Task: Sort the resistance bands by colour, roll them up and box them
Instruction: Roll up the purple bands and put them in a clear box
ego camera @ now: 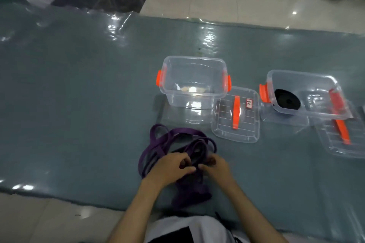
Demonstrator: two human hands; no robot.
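Observation:
A tangle of purple resistance bands [158, 144] lies on the table near the front edge. My left hand [169, 167] and my right hand [214, 167] sit side by side on its near part, both with curled fingers pinching purple strands. Beyond the tangle stands a clear box with orange latches [194, 63], holding no band. To the right, a second clear box [316, 83] leans tilted and holds a rolled black band [286, 101].
Two clear lids with orange handles lie flat: one lid [223, 132] between the boxes, the other lid [335, 144] under the tilted box at the right edge. The table [79, 104] has a glossy grey-green plastic cover. Tiled floor lies beyond.

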